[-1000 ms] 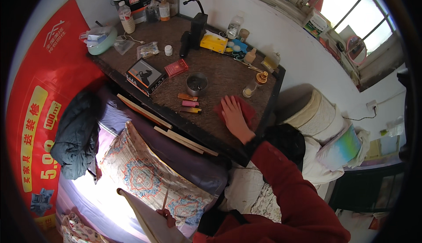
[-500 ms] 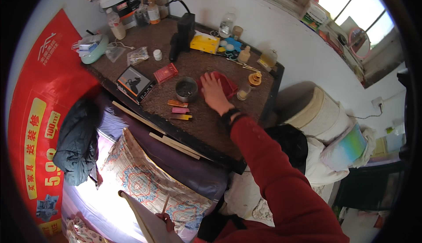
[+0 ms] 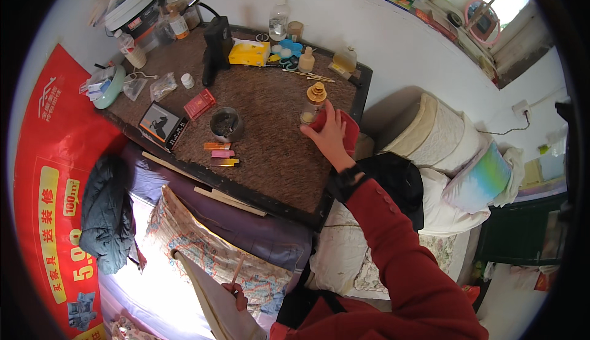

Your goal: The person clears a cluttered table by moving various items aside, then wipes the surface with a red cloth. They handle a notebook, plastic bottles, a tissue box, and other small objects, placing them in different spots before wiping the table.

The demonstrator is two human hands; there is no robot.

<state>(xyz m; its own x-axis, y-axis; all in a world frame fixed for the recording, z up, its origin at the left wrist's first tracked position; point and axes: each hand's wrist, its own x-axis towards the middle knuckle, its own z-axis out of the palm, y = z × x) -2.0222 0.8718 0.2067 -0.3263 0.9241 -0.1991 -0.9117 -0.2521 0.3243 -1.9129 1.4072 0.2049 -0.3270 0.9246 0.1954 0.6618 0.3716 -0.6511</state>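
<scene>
On the tabletop [image 3: 276, 168], a red cardboard pack [image 3: 200, 104] lies left of three lighters [image 3: 221, 154] and a round metal bowl [image 3: 230, 136]. Below, the left hand [image 3: 237, 296] is closed around a slim wooden stick [image 3: 238, 270]. Farther right, beside a gold-capped glass bottle [image 3: 314, 100], the right hand [image 3: 332, 134] spreads over a red cloth [image 3: 350, 136] at the table's right edge; whether it grips anything cannot be told.

The window [image 3: 515, 3] is blown out at upper right, the bed sheet [image 3: 157, 281] is bleached by glare at lower left, the counter [image 3: 276, 168] is softly lit, and edges are bent near the blackened rim.
</scene>
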